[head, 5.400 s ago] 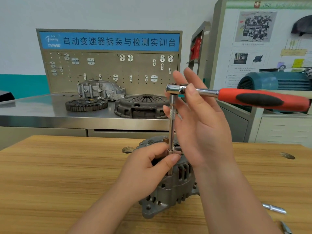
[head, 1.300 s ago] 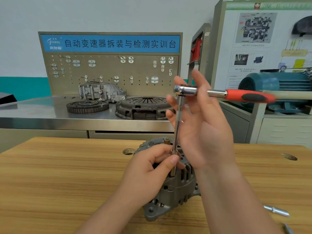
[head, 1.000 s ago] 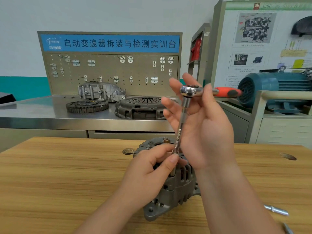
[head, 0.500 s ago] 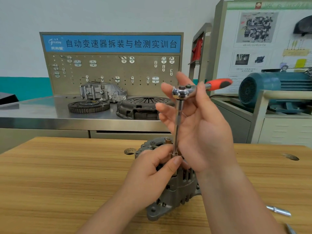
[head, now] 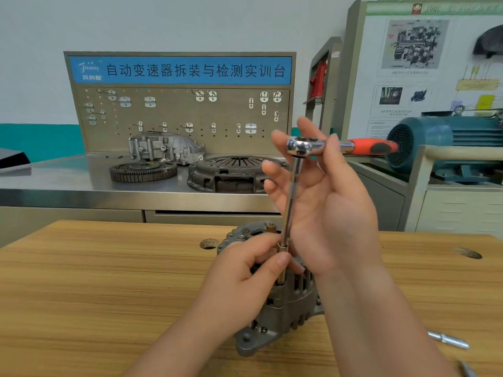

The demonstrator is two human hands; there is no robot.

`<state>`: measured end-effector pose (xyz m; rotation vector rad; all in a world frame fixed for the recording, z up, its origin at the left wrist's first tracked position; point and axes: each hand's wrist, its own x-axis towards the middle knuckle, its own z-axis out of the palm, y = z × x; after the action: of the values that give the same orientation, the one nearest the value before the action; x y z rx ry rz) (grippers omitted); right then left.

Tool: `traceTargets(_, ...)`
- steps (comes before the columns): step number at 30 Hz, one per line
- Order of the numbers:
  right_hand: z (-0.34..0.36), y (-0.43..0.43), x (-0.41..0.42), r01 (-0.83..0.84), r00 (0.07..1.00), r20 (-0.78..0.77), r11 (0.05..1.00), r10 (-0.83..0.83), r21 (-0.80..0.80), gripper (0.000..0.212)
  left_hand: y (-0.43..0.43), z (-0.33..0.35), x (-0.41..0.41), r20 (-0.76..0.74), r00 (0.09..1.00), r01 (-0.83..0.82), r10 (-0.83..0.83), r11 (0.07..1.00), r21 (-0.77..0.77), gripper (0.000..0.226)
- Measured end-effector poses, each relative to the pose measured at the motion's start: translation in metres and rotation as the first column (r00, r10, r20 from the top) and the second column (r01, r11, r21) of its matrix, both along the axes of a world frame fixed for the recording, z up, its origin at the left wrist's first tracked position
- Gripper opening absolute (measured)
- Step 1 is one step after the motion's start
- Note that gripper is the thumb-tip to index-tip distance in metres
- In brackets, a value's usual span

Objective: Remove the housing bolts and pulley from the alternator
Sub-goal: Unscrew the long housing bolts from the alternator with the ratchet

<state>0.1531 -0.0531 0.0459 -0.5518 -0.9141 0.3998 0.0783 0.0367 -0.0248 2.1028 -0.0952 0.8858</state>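
head, hands [head: 334, 213] on ratchet [head: 302, 145], alternator [head: 288, 308] mid table [head: 81, 281]

Workshop interior. A pale wall [head: 163, 23] fills the upper left of the frame, with a teal band [head: 38, 140] along its base. At mid-left stands a steel counter [head: 68, 183] backed by a pegboard [head: 177, 115] with hooks and a blue sign [head: 179, 69]. On it lie a toothed ring [head: 143, 171], a clutch cover [head: 226, 172] and a metal casing [head: 166, 149]. A poster board [head: 424, 63] occupies the upper right, with a teal motor [head: 446, 142] below it. A wooden counter [head: 95, 281] with a round hole [head: 209, 244] spans the foreground.
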Motion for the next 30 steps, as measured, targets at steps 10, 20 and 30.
traceTargets(10,-0.0002,0.0021,-0.0002,0.031,0.999,0.03,0.999,-0.032,0.01,0.035,-0.0012,-0.0019,0.0018,-0.003,1.0,-0.001,0.001,0.999,-0.044,0.02)
traceTargets(20,0.0011,0.002,-0.0024,0.119,0.988,0.095,0.993,-0.12,0.014,0.023,-0.0005,-0.004,0.0035,-0.029,0.994,-0.106,0.104,0.993,-0.06,0.011)
traceTargets(30,0.0011,0.0005,-0.002,0.114,0.988,0.104,0.993,-0.114,0.01,0.022,0.0001,-0.0023,0.003,-0.022,0.997,-0.073,0.071,0.994,-0.078,0.013)
